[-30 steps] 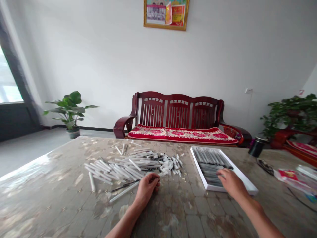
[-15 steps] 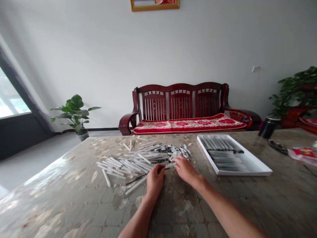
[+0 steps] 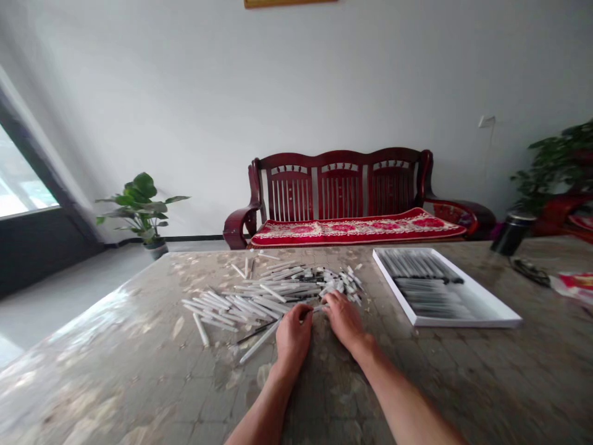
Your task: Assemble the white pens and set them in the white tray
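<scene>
Many whitish pen barrels point(image 3: 250, 307) lie in a loose pile on the patterned table point(image 3: 185, 395), with small white and black caps point(image 3: 340, 281) at its right end. Closed at the pile's near edge, my left hand point(image 3: 295, 334) pinches a thin dark pen part. My right hand point(image 3: 341, 315) is just right of it, fingers closed on the other end of that part, close to the caps. Farther right, a white tray point(image 3: 491, 303) holds two rows of dark and clear pens point(image 3: 417, 266).
Behind the table stands a dark red wooden bench point(image 3: 338, 191) with a red patterned cover. A black cylinder point(image 3: 513, 233), a dark cable point(image 3: 530, 272) and a red and white packet point(image 3: 574, 284) are at the right. A potted plant point(image 3: 143, 207) stands at the left.
My right hand has moved slightly left, nearer to my left hand, and its fingers have drawn in. The view has shifted a little.
</scene>
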Action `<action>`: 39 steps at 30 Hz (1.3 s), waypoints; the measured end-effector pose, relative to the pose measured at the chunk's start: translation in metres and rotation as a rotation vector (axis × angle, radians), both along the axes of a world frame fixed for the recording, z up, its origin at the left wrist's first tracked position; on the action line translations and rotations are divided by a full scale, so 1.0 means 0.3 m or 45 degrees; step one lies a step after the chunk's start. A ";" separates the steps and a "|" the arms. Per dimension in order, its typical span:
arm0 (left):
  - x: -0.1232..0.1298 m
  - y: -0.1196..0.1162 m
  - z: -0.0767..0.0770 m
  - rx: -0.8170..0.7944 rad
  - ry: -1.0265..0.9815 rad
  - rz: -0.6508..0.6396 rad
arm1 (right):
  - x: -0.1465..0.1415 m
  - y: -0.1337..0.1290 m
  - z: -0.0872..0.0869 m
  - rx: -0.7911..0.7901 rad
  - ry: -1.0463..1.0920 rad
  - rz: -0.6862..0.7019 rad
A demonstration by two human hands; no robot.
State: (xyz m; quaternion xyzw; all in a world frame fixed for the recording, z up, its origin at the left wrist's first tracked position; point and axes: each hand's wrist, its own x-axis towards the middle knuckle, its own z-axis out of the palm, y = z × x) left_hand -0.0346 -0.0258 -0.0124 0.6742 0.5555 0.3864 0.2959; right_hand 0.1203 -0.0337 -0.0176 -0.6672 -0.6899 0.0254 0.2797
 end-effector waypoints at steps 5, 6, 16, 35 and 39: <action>0.006 -0.001 0.002 -0.086 0.048 -0.008 | 0.031 0.018 -0.029 0.133 0.253 -0.061; 0.007 0.004 -0.004 -0.090 -0.054 -0.011 | 0.032 0.020 -0.033 0.155 0.290 -0.039; 0.027 0.023 -0.014 -0.428 -1.138 0.114 | 0.060 0.011 -0.041 0.105 0.129 -0.061; 0.027 0.043 -0.013 -0.405 -1.262 0.199 | 0.041 -0.013 -0.001 0.010 -0.185 -0.180; 0.021 0.056 -0.015 -0.356 -1.281 0.273 | 0.002 -0.016 0.024 0.058 -0.225 -0.043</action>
